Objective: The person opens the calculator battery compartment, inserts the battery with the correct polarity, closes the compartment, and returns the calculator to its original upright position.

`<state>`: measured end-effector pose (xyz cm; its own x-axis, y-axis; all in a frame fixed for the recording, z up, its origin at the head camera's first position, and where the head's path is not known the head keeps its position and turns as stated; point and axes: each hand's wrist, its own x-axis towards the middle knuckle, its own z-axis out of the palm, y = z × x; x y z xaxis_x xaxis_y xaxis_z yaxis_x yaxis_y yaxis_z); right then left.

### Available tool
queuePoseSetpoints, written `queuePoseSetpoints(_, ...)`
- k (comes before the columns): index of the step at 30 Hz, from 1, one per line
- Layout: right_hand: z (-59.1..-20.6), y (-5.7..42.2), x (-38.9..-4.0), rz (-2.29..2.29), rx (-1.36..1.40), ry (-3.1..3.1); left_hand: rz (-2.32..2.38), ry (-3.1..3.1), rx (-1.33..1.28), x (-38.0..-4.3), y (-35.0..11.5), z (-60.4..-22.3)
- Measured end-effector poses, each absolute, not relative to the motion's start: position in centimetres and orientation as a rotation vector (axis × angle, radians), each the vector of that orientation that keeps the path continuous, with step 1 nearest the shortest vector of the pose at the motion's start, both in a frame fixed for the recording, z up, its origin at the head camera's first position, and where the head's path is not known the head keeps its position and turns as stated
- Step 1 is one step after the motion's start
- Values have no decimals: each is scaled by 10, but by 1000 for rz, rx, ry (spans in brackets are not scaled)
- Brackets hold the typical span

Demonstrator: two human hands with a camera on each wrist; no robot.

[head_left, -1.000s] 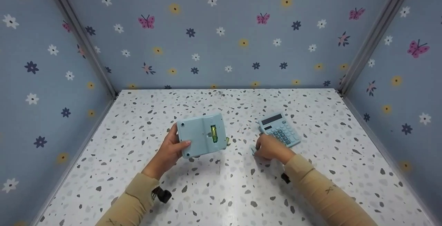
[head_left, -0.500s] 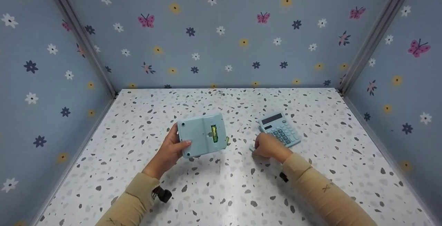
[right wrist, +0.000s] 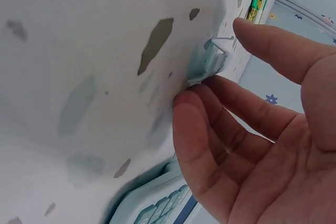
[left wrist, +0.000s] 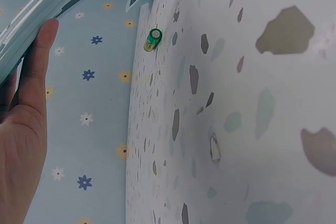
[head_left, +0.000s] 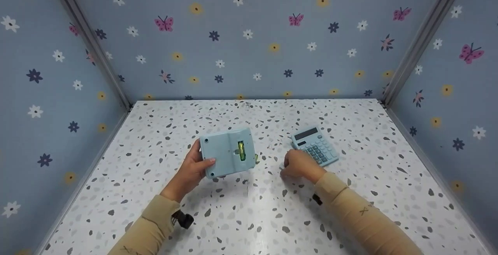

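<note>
My left hand (head_left: pixel 190 169) grips a light-blue calculator (head_left: pixel 218 153) raised over the table, its back facing up and thumb across it. In its uncovered battery compartment sits a green-and-gold battery (head_left: pixel 241 151). Another battery (left wrist: pixel 153 40) lies on the table, mostly hidden behind this calculator in the head view. My right hand (head_left: pixel 299 164) is low at the table, holding a small light-blue battery cover (right wrist: pixel 210 59) between curled fingertips and thumb; the hand hides most of the cover in the head view.
A second light-blue calculator (head_left: pixel 317 146) lies face up just beyond my right hand, its keys partly covered by it. Flower-patterned walls (head_left: pixel 249 37) enclose the speckled white table (head_left: pixel 249 216) at the back and both sides.
My right hand has shifted slightly left, and less of the battery cover shows past its fingers. The left hand and its calculator have stayed in place.
</note>
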<state>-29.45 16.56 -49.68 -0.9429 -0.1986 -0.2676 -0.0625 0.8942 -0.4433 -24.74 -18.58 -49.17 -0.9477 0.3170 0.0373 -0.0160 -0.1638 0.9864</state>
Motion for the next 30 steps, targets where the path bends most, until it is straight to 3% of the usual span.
queuePoseSetpoints(30, -499, 166, -298, -749, -220, 2751, 2243, 1844, 314, -247, -183, -491)
